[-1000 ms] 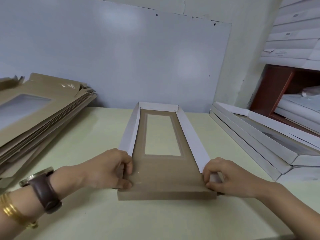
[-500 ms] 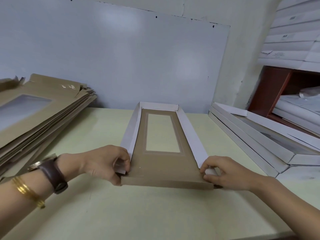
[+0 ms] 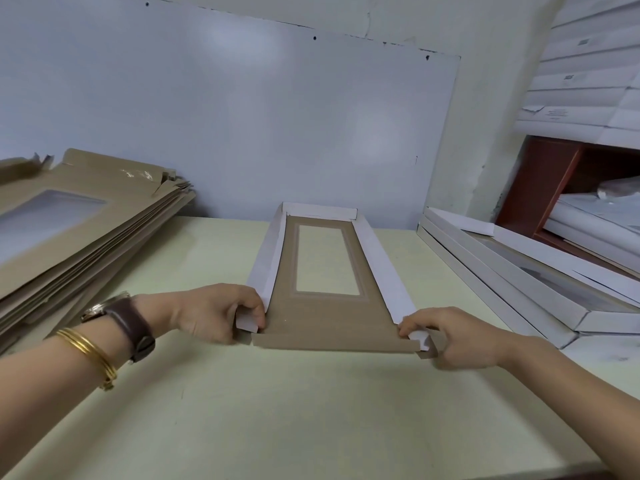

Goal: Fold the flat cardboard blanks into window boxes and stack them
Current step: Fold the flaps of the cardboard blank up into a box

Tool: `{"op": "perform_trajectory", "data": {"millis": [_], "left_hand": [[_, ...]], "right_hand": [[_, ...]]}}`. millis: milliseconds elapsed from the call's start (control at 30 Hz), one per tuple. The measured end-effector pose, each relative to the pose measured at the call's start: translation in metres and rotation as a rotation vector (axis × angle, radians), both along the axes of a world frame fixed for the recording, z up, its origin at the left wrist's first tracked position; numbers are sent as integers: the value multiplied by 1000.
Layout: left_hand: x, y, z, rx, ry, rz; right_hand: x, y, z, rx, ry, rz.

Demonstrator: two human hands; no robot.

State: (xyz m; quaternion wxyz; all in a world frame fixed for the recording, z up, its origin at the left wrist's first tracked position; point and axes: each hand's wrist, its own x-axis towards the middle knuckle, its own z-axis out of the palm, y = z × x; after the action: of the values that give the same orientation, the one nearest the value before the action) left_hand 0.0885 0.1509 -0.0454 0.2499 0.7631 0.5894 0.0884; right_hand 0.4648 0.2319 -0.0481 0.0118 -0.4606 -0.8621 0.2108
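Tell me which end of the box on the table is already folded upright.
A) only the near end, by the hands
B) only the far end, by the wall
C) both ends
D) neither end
B: on the box the far end wall stands upright between the side walls, while the near flap lies flat between the left hand and right hand, which pinch the white corner tabs.

My pale green counter (image 3: pixel 242 417) runs back to the wall (image 3: pixel 242 133). At its left lies a slumped pile of flat brown blanks (image 3: pixel 86 244), the top one showing its window. In the middle sits a half-folded window box (image 3: pixel 325 320) with white side walls raised, and at the right a stack of folded white boxes (image 3: pixel 502 289).
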Motion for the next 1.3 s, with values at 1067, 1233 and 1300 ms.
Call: {"op": "perform_trajectory", "data": {"millis": [1067,1233,1300], "left_hand": [[-27,11,-18,-142,-392,-15],[-30,9,-16,-178,-428,-21],[-32,9,-16,-190,-458,-16]], "right_hand": [[8,-3,-15,35,224,124],[7,-5,-16,63,202,125],[6,-5,-15,83,173,145]]}}
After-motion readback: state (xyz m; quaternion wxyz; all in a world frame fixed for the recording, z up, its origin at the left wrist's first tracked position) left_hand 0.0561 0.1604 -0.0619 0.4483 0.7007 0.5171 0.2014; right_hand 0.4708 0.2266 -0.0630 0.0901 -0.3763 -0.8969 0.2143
